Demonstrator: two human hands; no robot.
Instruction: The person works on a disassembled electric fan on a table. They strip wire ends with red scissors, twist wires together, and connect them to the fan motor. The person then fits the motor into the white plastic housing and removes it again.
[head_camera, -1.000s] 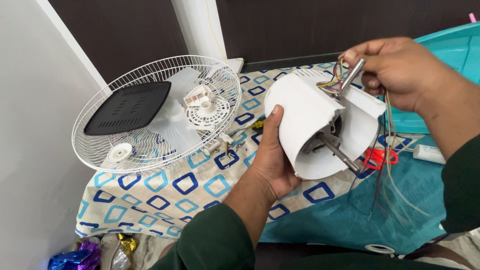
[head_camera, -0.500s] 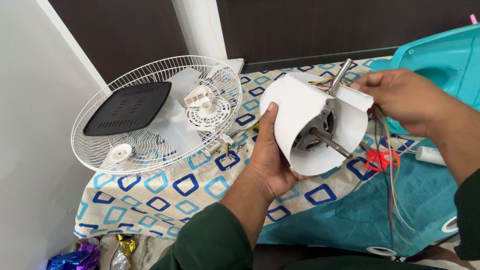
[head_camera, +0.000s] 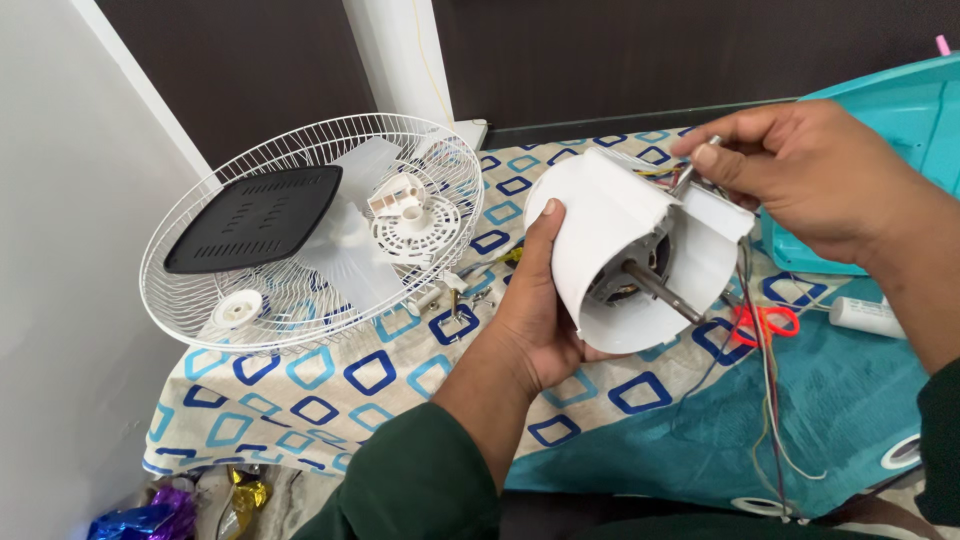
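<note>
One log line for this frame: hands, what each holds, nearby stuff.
left hand: holds white fan motor housing | right hand: grips metal rod at housing top | nearby: wire fan guard, patterned cloth

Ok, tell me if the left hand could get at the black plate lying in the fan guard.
Probably not yet: the left hand cradles the white motor housing. The black plate lies uncovered in the fan guard, with nothing between.

White wire fan guard (head_camera: 300, 290), black grille panel (head_camera: 255, 215), patterned cloth (head_camera: 330, 385), turquoise tub (head_camera: 900, 110)
</note>
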